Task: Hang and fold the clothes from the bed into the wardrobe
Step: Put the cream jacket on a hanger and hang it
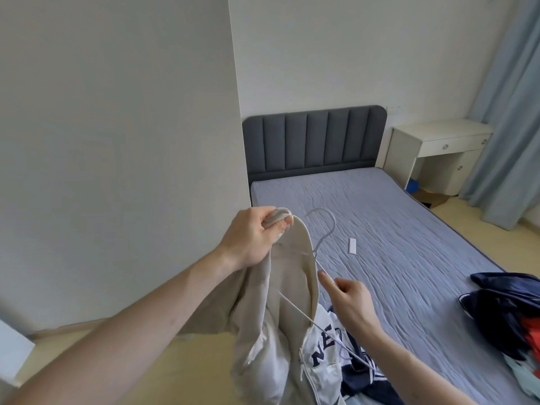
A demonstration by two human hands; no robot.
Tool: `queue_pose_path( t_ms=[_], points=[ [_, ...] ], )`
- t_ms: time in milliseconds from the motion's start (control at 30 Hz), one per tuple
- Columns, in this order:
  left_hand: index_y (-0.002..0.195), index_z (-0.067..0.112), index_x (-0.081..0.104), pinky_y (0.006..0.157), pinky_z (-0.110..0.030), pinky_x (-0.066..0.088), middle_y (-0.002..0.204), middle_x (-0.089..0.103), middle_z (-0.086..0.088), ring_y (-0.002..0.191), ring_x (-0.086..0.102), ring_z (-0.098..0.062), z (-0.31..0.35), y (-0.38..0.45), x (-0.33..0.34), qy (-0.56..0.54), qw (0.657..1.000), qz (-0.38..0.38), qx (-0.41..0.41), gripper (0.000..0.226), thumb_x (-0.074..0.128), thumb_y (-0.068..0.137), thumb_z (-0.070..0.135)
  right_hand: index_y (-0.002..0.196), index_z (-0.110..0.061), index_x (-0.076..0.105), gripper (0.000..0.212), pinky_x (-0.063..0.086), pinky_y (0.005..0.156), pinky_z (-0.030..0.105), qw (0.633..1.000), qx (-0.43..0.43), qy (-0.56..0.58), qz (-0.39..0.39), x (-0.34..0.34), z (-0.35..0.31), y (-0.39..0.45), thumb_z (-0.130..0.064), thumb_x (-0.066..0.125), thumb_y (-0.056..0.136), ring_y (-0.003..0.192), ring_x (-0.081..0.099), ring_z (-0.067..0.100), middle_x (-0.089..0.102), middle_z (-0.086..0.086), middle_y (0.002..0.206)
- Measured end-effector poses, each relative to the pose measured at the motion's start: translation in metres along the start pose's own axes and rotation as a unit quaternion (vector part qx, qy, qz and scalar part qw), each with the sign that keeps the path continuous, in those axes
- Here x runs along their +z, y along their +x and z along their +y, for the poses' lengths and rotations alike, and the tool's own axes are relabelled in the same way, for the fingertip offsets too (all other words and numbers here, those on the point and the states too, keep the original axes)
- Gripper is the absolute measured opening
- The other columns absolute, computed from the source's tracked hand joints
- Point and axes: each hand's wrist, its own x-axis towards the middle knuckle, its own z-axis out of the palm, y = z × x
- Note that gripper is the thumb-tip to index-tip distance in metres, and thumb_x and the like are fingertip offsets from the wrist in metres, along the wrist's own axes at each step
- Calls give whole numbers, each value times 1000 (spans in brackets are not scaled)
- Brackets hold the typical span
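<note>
Left hand [248,238] grips hoodie [280,302], right hand [349,296] hanger [323,229]

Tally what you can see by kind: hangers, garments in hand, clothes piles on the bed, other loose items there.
Hangers: 1, hanger
Garments in hand: 1, beige hoodie, gripped by left hand
Clothes piles on bed: 1, clothes pile; separate pieces cannot be told
Other loose items: 1, white strip
Total: 4

Left hand [251,238] raised, forearm extended, fingers [280,225] curled, gripping the hoodie [280,325] at its top edge. Right hand [349,299] lower, beside the hoodie, pinching the hanger [323,229] wire.
</note>
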Motion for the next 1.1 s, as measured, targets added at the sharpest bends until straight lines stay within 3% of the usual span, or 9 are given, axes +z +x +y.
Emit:
queue_pose_path(
  t_ms=[200, 400, 533, 633, 700, 733, 833, 967, 1100],
  points=[
    [69, 44, 58, 53, -23, 38, 55, 53, 13, 52, 49, -9, 4, -27, 4, 83, 988, -101, 78, 31, 59, 98, 53, 61, -12, 22, 73, 24, 59, 35, 991, 20, 104, 77, 1, 3, -4, -58, 68, 92, 54, 27, 19, 21, 2, 56],
    [67, 19, 46, 57, -37, 45, 56, 52, 7, 53, 47, -12, 10, -37, -10, 138, 968, -204, 43, 54, 62, 89, 66, 58, -7, 21, 72, 15, 47, 25, 976, -56, 168, 123, -9, -23, 4, -42, 72, 94, 51, 18, 15, 19, 0, 53],
    [84, 37, 69, 73, -28, 57, 83, 71, 24, 81, 67, 3, 30, -17, -39, 141, 966, -209, 61, 47, 66, 74, 82, 58, -6, 21, 73, 16, 47, 26, 972, -81, 188, 119, -17, -40, 14, -45, 72, 95, 50, 18, 15, 19, 2, 54],
    [96, 36, 68, 88, -32, 54, 97, 71, 20, 97, 66, -3, 36, 11, -59, 114, 982, -76, 129, 31, 70, 83, 64, 59, -2, 23, 77, 23, 48, 30, 965, -87, 215, 120, -20, -48, 17, -54, 70, 92, 47, 18, 13, 20, 6, 54],
    [116, 37, 62, 105, -33, 42, 119, 63, 21, 115, 55, -5, 35, 32, -64, 191, 962, -10, 194, 34, 71, 85, 48, 60, -3, 23, 76, 46, 54, 44, 965, -74, 222, 118, -18, -54, 17, -53, 70, 92, 48, 18, 14, 20, 6, 55],
    [129, 35, 57, 112, -32, 35, 131, 57, 18, 125, 49, -8, 34, 43, -64, 235, 950, -13, 207, 46, 71, 85, 41, 59, -5, 22, 75, 53, 73, 65, 966, -68, 218, 119, -17, -56, 16, -50, 71, 94, 48, 17, 14, 20, 5, 55],
    [144, 33, 49, 121, -33, 15, 148, 49, 12, 143, 36, -14, 29, 70, -51, 328, 918, -84, 207, 58, 67, 89, 38, 54, -14, 23, 73, 39, 55, 37, 968, -83, 212, 109, -14, -56, 14, -58, 70, 88, 46, 17, 14, 21, 1, 51],
    [98, 41, 64, 97, -9, 21, 95, 62, 23, 103, 59, -13, 17, 85, -35, 349, 906, -118, 209, 10, 58, 96, 48, 51, -21, 28, 68, 20, 44, 22, 968, -94, 209, 99, -17, -50, 12, -54, 75, 88, 44, 19, 10, 23, -5, 48],
    [81, 35, 52, 67, -42, 54, 86, 57, 24, 76, 53, -1, 1, 87, -31, 321, 929, -123, 140, 36, 40, 88, 68, 56, -3, 36, 63, 25, 49, 32, 974, -114, 158, 111, -31, -38, 9, -40, 74, 92, 48, 27, 14, 29, 8, 51]
  ],
)
